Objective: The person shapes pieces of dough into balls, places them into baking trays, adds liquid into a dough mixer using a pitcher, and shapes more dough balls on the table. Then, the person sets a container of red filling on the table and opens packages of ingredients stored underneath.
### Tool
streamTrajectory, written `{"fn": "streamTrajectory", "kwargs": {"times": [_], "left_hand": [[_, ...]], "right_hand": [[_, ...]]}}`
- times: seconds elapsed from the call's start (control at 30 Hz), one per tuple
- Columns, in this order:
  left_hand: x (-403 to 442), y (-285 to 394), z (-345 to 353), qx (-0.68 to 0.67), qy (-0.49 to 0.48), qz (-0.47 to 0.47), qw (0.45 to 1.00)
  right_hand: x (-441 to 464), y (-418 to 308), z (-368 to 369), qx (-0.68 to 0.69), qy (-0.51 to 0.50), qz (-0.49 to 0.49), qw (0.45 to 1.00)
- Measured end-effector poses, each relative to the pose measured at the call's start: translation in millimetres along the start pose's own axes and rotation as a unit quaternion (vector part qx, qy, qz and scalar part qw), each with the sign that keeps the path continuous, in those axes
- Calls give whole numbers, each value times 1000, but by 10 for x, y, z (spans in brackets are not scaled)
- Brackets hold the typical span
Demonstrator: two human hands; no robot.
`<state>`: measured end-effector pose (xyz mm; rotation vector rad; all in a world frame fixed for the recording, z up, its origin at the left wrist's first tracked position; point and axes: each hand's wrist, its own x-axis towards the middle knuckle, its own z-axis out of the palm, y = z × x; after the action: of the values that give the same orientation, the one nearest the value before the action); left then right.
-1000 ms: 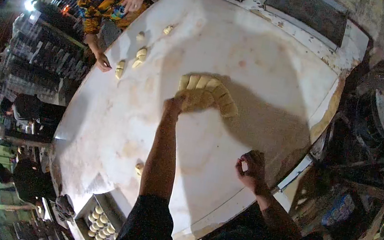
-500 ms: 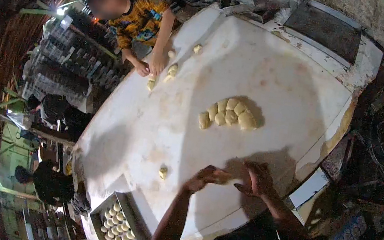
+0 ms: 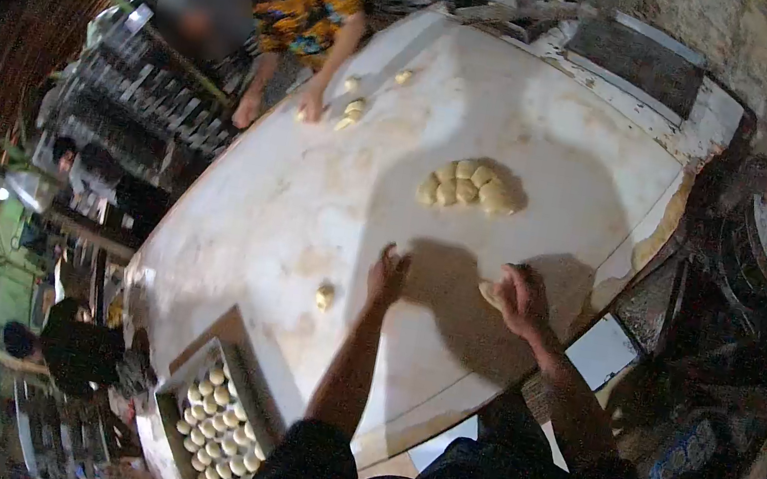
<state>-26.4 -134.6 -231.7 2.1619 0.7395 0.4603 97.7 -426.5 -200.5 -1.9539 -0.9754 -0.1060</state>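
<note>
My right hand [image 3: 519, 301] is closed around a pale piece of dough [image 3: 490, 295], low over the table at right of centre. To its left my left hand [image 3: 387, 277] is just above the tabletop, thumb and fingers a little apart, with nothing visible in it. Beyond both hands lies a cluster of several cut dough pieces [image 3: 466, 187], pressed side by side. One small dough lump [image 3: 324, 297] sits alone to the left of my left forearm.
A pale worktable [image 3: 296, 215] spreads before me. At lower left stands a tray [image 3: 164, 398] of round dough balls [image 3: 215, 425]. Across the table, a co-worker's hand [image 3: 311, 104] touches dough near more small pieces [image 3: 352, 111]. A dark tray [image 3: 634, 66] rests at the far right corner.
My hands were close together and have moved apart, farther forward over the table. The co-worker's hands have separated. The whole view has shifted slightly.
</note>
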Motion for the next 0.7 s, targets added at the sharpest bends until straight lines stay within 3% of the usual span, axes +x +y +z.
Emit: {"fn": "streamTrajectory", "kwargs": {"times": [0.03, 0.1, 0.17, 0.2, 0.23, 0.27, 0.3, 0.37, 0.4, 0.43, 0.5, 0.57, 0.6, 0.63, 0.7], "left_hand": [[-454, 86, -111, 4, 15, -36, 999], [-1296, -150, -196, -37, 158, 75, 984], [-1923, 131, -506, 97, 234, 117, 960], [-2113, 100, -593, 95, 249, 109, 958], [-2287, 60, -674, 8, 227, 53, 973], [-2436, 14, -726, -84, 202, -2, 976], [-2559, -29, -783, -90, 215, -14, 972], [-2691, -110, -885, -159, 201, -86, 963], [-2766, -73, -895, -205, 237, -42, 949], [-2839, -30, -925, -209, 249, -46, 945], [-3017, -16, -973, -304, 258, -58, 915], [-3244, -421, -878, -153, 225, -84, 959], [-3309, -293, -980, -16, 186, -9, 982], [-3337, -141, -1111, 124, 146, 62, 980], [-3286, -573, -1255, 330, 76, 84, 937]], "right_hand": [[-22, 72, 87, -9, 13, 15, 1000], [-38, 166, 209, -7, 27, 17, 999], [-39, -10, 336, -5, 40, 16, 999], [-80, -144, 390, -46, 78, 3, 996], [-143, -232, 456, -87, 116, -10, 989], [-238, -296, 595, -45, 79, 6, 996], [-316, -359, 609, -46, 64, -6, 997], [-374, -474, 598, -21, -54, -93, 994], [-302, -683, 426, 62, -129, -26, 989], [-260, -764, 337, 60, -138, -36, 988], [-232, -763, 218, 143, -148, 123, 971], [-334, -649, 156, 150, -106, 74, 980], [-507, -291, 186, 101, -163, 16, 981], [-541, 45, 248, 48, -217, -42, 974], [-297, -216, -140, -52, -259, -251, 931]]}}
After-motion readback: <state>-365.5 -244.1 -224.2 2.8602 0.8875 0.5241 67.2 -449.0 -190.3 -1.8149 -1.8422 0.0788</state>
